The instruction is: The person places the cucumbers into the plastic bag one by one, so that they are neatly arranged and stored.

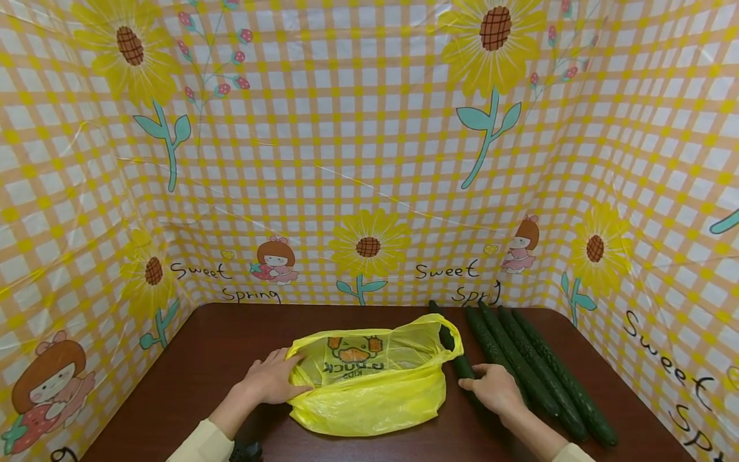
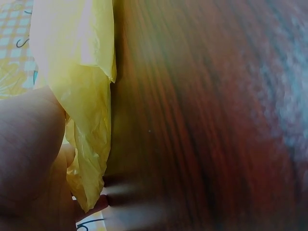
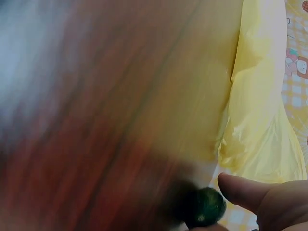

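Note:
A yellow plastic bag (image 1: 366,404) with a printed duck lies on the dark brown table, its mouth gaping upward. My left hand (image 1: 271,378) holds the bag's left end, thumb at the front rim; some of its fingers are hidden by the bag. In the left wrist view, the bag's yellow film (image 2: 89,130) hangs beside the palm. Just right of the bag, my right hand (image 1: 493,388) grips a dark green cucumber (image 1: 462,367) near its middle. The cucumber's far part passes behind the bag's right handle loop. The right wrist view shows the cucumber's rounded end (image 3: 207,207) below the thumb.
Several more long cucumbers (image 1: 537,366) lie side by side, slanting, on the right of the table (image 1: 190,359). A small black object (image 1: 246,451) sits at the front edge near the left sleeve. Checked, flower-printed cloth (image 1: 369,160) walls the back and sides.

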Motion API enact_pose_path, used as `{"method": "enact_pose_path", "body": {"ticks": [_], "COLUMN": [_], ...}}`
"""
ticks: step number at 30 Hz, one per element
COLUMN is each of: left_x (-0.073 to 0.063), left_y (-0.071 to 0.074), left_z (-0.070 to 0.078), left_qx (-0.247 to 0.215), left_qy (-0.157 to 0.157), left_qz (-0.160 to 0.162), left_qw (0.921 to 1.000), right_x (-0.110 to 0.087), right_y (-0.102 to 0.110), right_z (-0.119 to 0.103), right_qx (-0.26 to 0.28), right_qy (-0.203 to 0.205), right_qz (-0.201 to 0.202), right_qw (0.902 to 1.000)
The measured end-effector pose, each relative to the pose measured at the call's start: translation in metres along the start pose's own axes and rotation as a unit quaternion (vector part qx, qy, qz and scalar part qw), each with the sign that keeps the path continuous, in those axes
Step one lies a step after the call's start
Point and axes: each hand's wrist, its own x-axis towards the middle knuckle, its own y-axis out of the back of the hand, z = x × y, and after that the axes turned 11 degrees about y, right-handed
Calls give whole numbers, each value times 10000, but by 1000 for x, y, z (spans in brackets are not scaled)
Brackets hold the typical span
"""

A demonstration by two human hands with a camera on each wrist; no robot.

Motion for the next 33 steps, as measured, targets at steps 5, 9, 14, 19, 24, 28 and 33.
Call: {"method": "enact_pose_path", "body": {"ticks": [5,9,14,19,24,28,33], "left_x": [-1,-1,4,9,7,3,2], "left_y": [0,0,-5,-12,-9,-4,-3], "left_z": [0,0,-3,-7,-4,0,1], "left_qx": [-65,-71,-43,-9,11,59,113], "left_qy": [0,4,-5,-68,-45,6,12], "left_qz": [-36,-114,-140,0,-27,-103,-37], "left_qw": [10000,9999,9999,10000,10000,9999,9999], "right_x": [1,3,5,5,2,0,1], "right_y": [-1,-1,1,6,14,21,29], "right_z": [-1,-1,0,1,1,-1,-1], "right_qx": [-49,49,287,689,1092,1176,1116], "right_qy": [-108,-263,-418,-543,-562,-527,-489], "right_qz": [54,-9,-98,-39,-22,-137,-251], "right_qw": [9999,9996,9987,9961,9924,9916,9922]}}
